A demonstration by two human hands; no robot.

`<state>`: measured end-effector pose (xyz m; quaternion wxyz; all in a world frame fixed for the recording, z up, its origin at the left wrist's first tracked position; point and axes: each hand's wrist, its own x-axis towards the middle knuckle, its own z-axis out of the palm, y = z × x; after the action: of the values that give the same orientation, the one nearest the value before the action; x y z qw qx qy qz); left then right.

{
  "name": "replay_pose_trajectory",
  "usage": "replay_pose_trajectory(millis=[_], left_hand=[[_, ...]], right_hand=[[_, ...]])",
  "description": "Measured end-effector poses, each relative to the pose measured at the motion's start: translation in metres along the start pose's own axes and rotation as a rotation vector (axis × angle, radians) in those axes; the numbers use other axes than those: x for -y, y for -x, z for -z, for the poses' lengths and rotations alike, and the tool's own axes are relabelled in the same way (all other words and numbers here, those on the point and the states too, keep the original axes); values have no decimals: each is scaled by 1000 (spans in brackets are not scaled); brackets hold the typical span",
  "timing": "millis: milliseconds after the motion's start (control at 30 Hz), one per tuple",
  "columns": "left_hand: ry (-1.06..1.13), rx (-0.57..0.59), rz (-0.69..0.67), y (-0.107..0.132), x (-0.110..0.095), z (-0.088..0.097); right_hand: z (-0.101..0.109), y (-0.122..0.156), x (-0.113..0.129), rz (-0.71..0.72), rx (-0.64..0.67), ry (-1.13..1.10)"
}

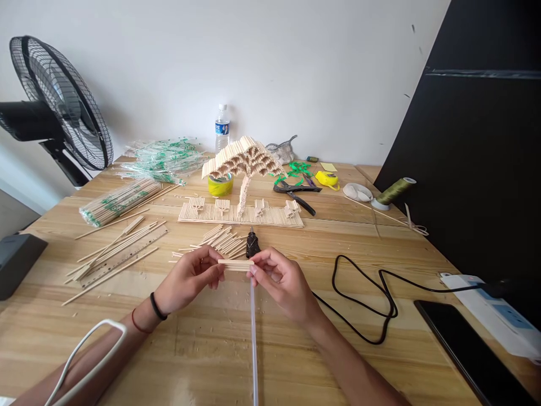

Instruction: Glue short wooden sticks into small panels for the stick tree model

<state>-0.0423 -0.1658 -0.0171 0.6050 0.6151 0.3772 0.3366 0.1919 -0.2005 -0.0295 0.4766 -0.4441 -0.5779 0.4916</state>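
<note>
Bordering a white wall (296,67), the table (190,349) seems crumb-strewn beneath 2 hands (188,278) (287,282).

A flat strip of pale wooden sticks (235,265), side by side, spans level between the fingers (213,274).

This looks like a small craft workspace; whether in a home or a little workshop is hard to say, since only one side of the room shows. The tabletop (190,344) stands against a plain white wall (169,67) and carries thin sticks (226,241), a glue gun (252,246), a ruler (122,258), pliers (301,202), a tape measure (327,180) and a spool (395,194) around a stick-built model (245,152). A fan (63,104), a bottle (222,128), a phone (473,352) and a power strip (507,313) suggest an ordinary room.
</note>
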Motion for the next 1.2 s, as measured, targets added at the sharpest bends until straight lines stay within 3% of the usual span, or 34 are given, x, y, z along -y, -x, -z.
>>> replay_pose_trajectory(millis=[400,700,1200], left_hand=[[-64,-46,22,-1,3,-3],[-98,-188,-12,-1,1,3],[-36,-230,-52,5,3,3]], right_hand=[[-1,-1,-4,-2,-47,-93],[3,-4,-2,-13,-80,-157],[6,-5,-1,-28,-78,-172]])
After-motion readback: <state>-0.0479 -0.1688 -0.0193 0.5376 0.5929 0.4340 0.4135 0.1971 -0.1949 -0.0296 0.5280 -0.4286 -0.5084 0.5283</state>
